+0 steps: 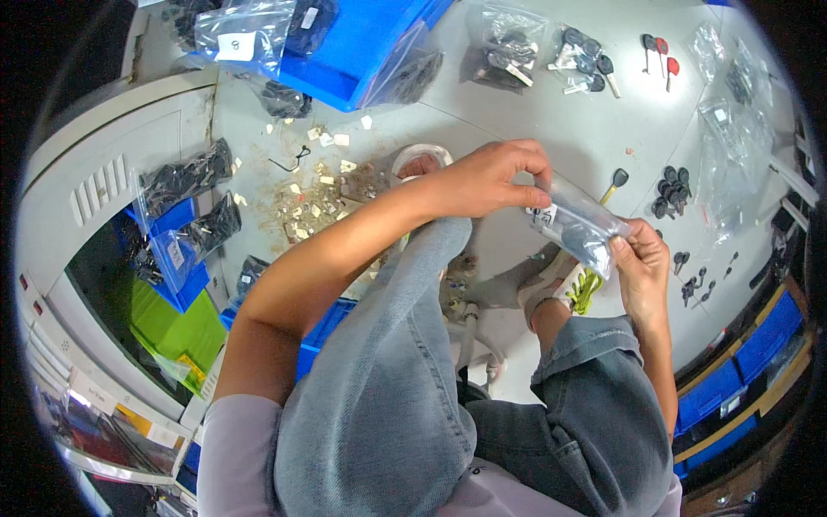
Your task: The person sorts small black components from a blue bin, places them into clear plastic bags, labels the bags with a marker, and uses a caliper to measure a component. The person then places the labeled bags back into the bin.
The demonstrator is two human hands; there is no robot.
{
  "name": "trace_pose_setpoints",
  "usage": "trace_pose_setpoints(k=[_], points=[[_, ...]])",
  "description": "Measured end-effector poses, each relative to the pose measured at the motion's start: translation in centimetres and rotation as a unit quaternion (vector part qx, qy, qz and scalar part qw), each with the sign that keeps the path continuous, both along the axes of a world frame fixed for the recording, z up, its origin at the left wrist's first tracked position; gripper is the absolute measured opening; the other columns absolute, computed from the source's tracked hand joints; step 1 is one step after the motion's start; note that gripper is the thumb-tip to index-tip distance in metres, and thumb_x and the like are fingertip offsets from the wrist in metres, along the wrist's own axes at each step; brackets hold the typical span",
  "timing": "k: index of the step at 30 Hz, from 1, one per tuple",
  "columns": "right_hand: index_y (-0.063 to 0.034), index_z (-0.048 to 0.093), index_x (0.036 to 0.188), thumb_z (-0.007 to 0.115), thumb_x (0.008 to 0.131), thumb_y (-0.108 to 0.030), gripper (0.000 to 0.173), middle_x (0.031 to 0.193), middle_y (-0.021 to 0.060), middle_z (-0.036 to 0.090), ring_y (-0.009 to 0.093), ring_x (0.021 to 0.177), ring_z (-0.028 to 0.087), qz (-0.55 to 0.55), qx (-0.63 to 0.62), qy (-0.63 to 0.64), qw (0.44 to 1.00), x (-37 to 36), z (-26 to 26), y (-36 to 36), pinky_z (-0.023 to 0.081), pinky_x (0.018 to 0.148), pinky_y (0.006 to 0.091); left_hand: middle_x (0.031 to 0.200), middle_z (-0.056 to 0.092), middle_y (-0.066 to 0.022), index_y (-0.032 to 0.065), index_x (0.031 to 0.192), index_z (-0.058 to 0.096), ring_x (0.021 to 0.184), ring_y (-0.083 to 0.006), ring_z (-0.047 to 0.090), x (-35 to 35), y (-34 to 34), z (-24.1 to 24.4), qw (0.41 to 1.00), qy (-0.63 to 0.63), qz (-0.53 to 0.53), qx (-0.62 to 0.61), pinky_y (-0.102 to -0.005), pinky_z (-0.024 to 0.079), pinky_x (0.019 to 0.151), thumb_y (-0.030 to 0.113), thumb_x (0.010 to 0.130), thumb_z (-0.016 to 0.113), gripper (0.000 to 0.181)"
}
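My left hand [491,178] grips the labelled left end of a clear zip bag [572,223] between thumb and fingers. At the bag's other end my right hand [643,262] pinches a corner. Something dark lies inside the bag, too unclear to name. Just beyond it a dark-headed key [619,179] lies on the grey floor. Farther off, to the right, is a cluster of round black key heads [672,190], with smaller dark pieces [694,284] nearer me. Two red key heads [672,66] and a black one lie at the upper right.
A blue bin [349,84] with bagged parts stands at the top. Bags of keys [510,58] lie beyond my hands, empty-looking plastic bags [736,142] at right. Small paper tags [342,139] and dirt litter the floor at left, near a white cabinet [148,123]. Blue trays [711,394] line the right.
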State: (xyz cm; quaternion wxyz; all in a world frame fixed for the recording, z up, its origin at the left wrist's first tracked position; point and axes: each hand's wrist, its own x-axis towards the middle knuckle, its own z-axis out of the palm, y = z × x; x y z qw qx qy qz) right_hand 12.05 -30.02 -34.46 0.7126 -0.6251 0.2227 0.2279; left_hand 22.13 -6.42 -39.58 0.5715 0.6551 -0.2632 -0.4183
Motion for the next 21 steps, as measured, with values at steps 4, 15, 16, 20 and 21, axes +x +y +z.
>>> trace_pose_setpoints(k=[4,15,16,20,21], points=[[0.0007,0.056,0.087,0.059,0.082,-0.011,0.013,0.08,0.0039,0.061,0.006,0.068,0.052,-0.009,0.017,-0.001,1.0,0.0,0.3,0.7,0.041,0.062,0.0196,0.094,0.053,-0.0053,0.0025,0.081,0.056,0.091,-0.0145,0.049,-0.4,1.4,-0.9,0.998,0.053,0.03,0.006,-0.0278,0.037,0.082,0.02,0.079,0.062,0.018],[0.0005,0.053,0.097,0.064,0.078,-0.012,0.025,0.093,0.0101,0.06,0.014,0.082,0.056,0.016,0.093,0.033,0.995,2.4,1.5,2.8,0.045,0.074,0.0243,0.102,0.058,-0.0064,0.0018,0.108,0.053,0.091,-0.0114,0.055,-2.0,2.4,0.3,0.859,0.476,0.141,-0.127,-0.0238,0.044,0.079,0.018,0.085,0.055,0.028],[0.0003,0.053,0.099,0.066,0.076,-0.014,0.03,0.094,0.0111,0.06,0.014,0.083,0.056,0.048,0.054,0.031,0.997,3.1,1.9,3.4,0.045,0.075,0.0253,0.098,0.06,-0.0068,0.0008,0.105,0.056,0.089,-0.011,0.056,-2.1,2.5,0.2,0.898,0.393,0.159,-0.116,-0.0234,0.044,0.078,0.016,0.085,0.055,0.026],[0.002,0.055,0.104,0.072,0.069,-0.023,0.046,0.09,0.0139,0.061,0.017,0.085,0.057,0.296,-0.101,-0.024,0.95,5.6,2.3,5.4,0.044,0.077,0.0282,0.09,0.061,-0.0057,-0.0011,0.097,0.059,0.084,-0.008,0.055,-2.5,2.4,0.8,0.96,0.218,0.172,-0.042,-0.0214,0.045,0.074,0.009,0.082,0.058,0.018],[0.0027,0.055,0.104,0.072,0.069,-0.024,0.047,0.088,0.0142,0.061,0.016,0.085,0.057,0.377,-0.164,-0.054,0.91,5.9,2.3,5.6,0.044,0.076,0.0282,0.089,0.061,-0.0055,-0.0013,0.096,0.059,0.083,-0.0078,0.055,-2.5,2.1,1.2,0.964,0.206,0.168,-0.027,-0.0216,0.045,0.073,0.009,0.081,0.058,0.018]])
